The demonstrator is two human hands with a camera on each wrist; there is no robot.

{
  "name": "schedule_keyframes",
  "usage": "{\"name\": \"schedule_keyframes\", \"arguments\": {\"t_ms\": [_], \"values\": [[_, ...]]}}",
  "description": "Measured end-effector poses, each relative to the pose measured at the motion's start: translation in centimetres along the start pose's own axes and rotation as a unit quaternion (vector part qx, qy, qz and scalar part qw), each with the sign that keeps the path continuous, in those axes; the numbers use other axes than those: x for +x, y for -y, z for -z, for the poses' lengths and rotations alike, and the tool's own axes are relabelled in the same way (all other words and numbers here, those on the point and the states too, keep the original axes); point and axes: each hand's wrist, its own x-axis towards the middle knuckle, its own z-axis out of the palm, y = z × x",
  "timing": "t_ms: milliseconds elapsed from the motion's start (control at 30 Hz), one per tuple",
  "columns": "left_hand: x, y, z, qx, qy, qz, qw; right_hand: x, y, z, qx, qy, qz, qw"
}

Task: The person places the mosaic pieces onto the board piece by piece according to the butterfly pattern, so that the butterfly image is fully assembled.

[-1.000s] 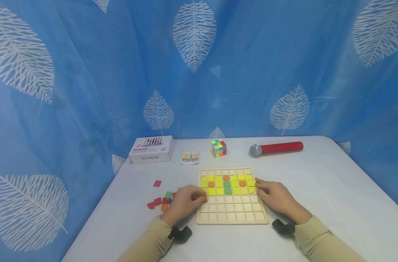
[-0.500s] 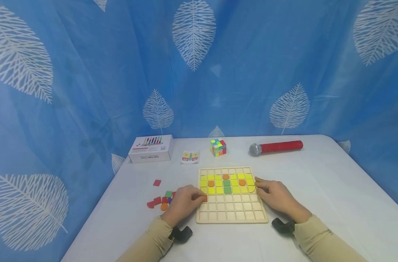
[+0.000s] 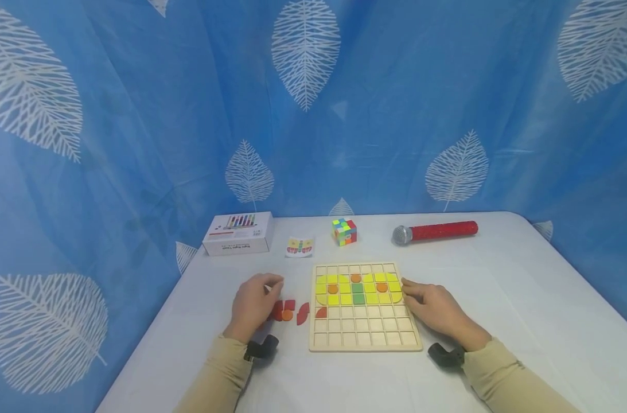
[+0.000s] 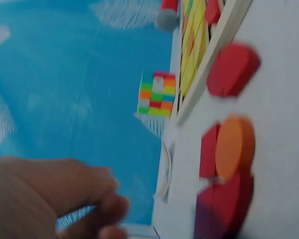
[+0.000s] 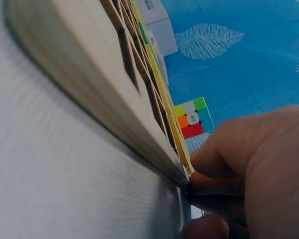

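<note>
A wooden grid board (image 3: 365, 342) bears yellow, green and orange tiles in its upper rows. One red tile (image 3: 321, 312) with a rounded corner lies at the board's left side, just below the yellow ones. My left hand (image 3: 253, 303) is left of the board, over loose pieces, its fingers loosely bent with nothing visible between them. Beside it lie an orange disc (image 3: 287, 315), a red square (image 3: 289, 304) and rounded red pieces (image 3: 303, 314); the hand hides part of the pile. My right hand (image 3: 434, 307) holds the board's right edge with thumb and fingers.
Behind the board stand a puzzle cube (image 3: 344, 232) and a picture card (image 3: 299, 247). A white box (image 3: 238, 233) is at the back left. A red microphone (image 3: 436, 231) lies at the back right. A blue leaf-patterned curtain (image 3: 375, 115) hangs behind the table.
My left hand has let go of the red tile on the board and moved left over the loose pieces. Several of these have shifted right, closer to the board. My right hand stays put.
</note>
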Motion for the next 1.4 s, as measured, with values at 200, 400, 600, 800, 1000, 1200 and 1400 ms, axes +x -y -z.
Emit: {"name": "schedule_keyframes", "arguments": {"t_ms": [200,400,600,800,1000,1200,1400], "values": [[0.0,0.9,-0.4,0.041,0.077,0.004,0.9962,0.0,0.0,0.1,0.001,-0.001,0.001,1.0000],[-0.4,0.5,-1.2,0.065,0.092,-0.020,0.9934,0.0,0.0,0.0,0.000,-0.001,0.005,1.0000],[-0.3,0.3,-1.4,0.057,0.085,-0.024,0.9944,0.2,-0.1,0.1,-0.007,-0.003,0.000,1.0000],[-0.6,-0.1,-1.5,0.037,0.074,-0.043,0.9956,0.2,-0.1,-0.1,0.000,-0.001,-0.005,1.0000],[-1.5,-1.4,-2.4,0.031,0.029,-0.118,0.9920,0.0,-0.1,-0.3,0.002,0.001,-0.008,1.0000],[-2.2,-2.8,-3.8,0.015,0.012,-0.238,0.9710,0.0,-0.2,-0.2,0.002,-0.001,-0.002,1.0000],[-2.4,-3.2,-5.1,0.036,0.042,-0.285,0.9570,0.0,-0.2,-0.2,-0.002,0.000,0.000,1.0000]]}}
